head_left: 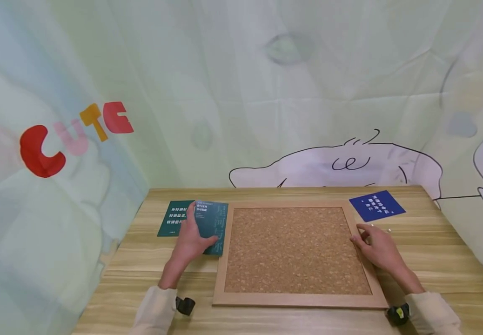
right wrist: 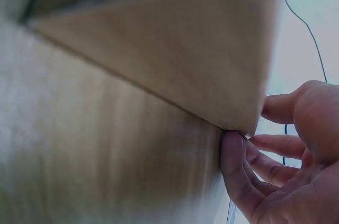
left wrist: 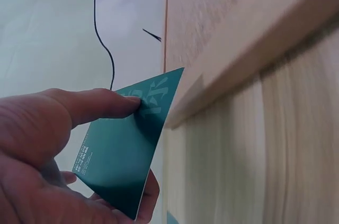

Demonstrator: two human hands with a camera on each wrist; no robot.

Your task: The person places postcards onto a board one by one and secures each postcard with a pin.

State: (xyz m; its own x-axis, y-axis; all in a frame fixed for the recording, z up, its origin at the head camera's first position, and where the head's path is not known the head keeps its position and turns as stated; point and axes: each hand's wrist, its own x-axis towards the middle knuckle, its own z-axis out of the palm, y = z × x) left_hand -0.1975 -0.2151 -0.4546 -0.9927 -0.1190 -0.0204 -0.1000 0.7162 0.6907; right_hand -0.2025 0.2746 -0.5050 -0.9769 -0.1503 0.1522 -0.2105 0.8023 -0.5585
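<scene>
My left hand [head_left: 189, 239] holds a teal card [head_left: 210, 223] with pale printed text by its sides, thumb on the right part of its face. In the left wrist view the thumb lies across the card [left wrist: 127, 150], with other fingers behind it. A framed corkboard [head_left: 293, 251] lies on the table, the card just left of its frame. At the frame's right side, my right hand [head_left: 377, 246] grips the wooden edge, thumb over the top and fingers against the outer side. The right wrist view shows fingertips [right wrist: 232, 147] low at the frame [right wrist: 175, 49].
Partly behind the held card, a green card [head_left: 170, 225] with white writing lies on the table [head_left: 120, 284]. A dark blue card [head_left: 376, 206] sits at the corkboard's upper right corner. Small shiny bits [head_left: 388, 230] show behind the right hand. A printed curtain [head_left: 233, 93] hangs behind.
</scene>
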